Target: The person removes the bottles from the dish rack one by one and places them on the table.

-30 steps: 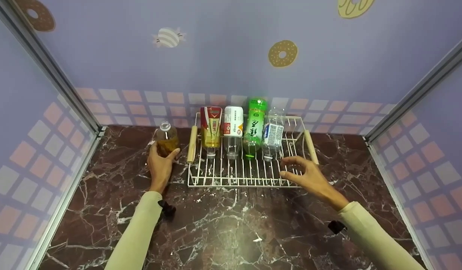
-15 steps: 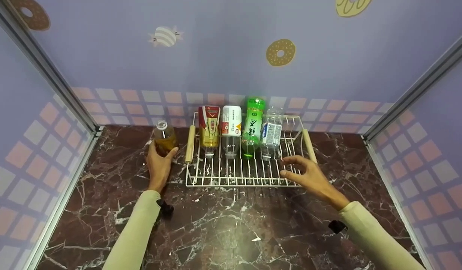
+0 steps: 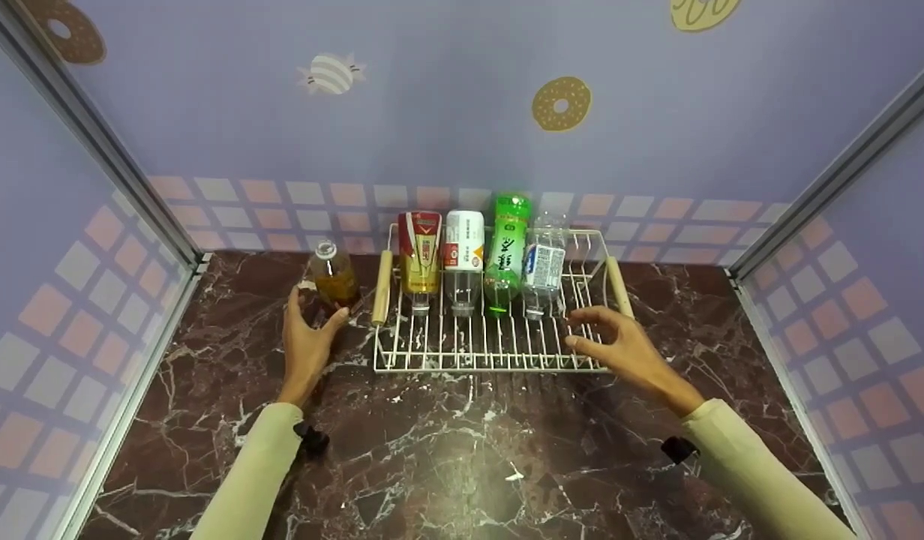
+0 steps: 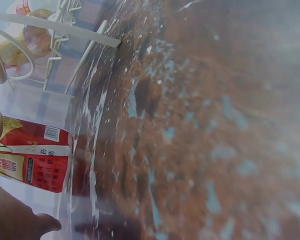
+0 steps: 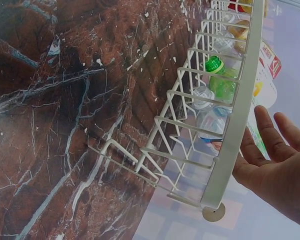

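Note:
A clear bottle of amber liquid (image 3: 334, 279) stands upright on the marble-patterned surface, left of a white wire rack (image 3: 477, 370). Its red label (image 4: 35, 155) shows in the left wrist view. My left hand (image 3: 306, 351) is just in front of that bottle, thumb and fingers spread apart and holding nothing. Over the rack's front right part is my right hand (image 3: 628, 352), fingers loosely bent with a gap to the thumb. In the rack lie a red-and-gold bottle (image 3: 420, 251), a white-labelled bottle (image 3: 464, 244), a green bottle (image 3: 508, 244) and a clear bottle (image 3: 544, 268), necks toward me.
Wooden handles flank the rack, one on the left (image 3: 383, 287) and one on the right (image 3: 619, 287). A lilac wall (image 3: 447, 112) with printed sweets rises behind it. Side panels enclose the brown marble-patterned surface (image 3: 432, 457).
My left hand has let go of the amber-liquid bottle and drawn back slightly toward me; the bottle stays standing. The right hand has barely moved.

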Available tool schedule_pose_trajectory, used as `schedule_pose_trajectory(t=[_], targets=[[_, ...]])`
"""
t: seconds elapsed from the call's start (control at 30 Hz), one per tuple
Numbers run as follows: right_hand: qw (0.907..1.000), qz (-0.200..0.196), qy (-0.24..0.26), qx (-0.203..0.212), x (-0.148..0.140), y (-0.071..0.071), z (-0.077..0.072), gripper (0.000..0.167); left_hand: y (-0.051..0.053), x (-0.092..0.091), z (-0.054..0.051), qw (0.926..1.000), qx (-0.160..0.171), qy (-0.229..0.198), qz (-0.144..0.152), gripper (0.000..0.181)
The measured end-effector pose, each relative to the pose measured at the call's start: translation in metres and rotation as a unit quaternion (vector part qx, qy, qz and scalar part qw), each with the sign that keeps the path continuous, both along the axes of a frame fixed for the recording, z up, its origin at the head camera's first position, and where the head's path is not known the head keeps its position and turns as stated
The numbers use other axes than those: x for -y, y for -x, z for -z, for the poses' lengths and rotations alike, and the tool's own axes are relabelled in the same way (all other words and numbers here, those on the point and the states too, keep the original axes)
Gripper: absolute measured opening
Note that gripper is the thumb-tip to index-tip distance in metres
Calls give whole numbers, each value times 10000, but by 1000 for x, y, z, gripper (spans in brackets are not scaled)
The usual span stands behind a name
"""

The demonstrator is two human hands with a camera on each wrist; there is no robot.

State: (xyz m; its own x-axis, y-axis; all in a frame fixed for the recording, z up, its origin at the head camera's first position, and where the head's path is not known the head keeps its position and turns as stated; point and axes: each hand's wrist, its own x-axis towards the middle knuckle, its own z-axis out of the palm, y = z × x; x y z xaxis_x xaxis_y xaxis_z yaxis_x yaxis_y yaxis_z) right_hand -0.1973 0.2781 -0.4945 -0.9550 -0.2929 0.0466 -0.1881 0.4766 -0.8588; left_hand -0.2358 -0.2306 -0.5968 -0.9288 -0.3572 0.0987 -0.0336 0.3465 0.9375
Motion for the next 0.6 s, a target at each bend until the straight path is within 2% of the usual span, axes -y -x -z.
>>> schedule_pose_trajectory(t=[0.23, 0.43, 0.6], targets=[[9999, -63, 9, -95, 0, 0, -1, 50, -23, 1, -9, 9994, 30, 321, 161, 101], [10000, -44, 65, -43, 1, 2, 0, 52, -42, -1, -20, 9973, 198, 469, 536, 103], [10000, -11, -5, 15, 2, 4, 1, 53, -54, -7, -28, 9948, 245, 549, 819, 103]])
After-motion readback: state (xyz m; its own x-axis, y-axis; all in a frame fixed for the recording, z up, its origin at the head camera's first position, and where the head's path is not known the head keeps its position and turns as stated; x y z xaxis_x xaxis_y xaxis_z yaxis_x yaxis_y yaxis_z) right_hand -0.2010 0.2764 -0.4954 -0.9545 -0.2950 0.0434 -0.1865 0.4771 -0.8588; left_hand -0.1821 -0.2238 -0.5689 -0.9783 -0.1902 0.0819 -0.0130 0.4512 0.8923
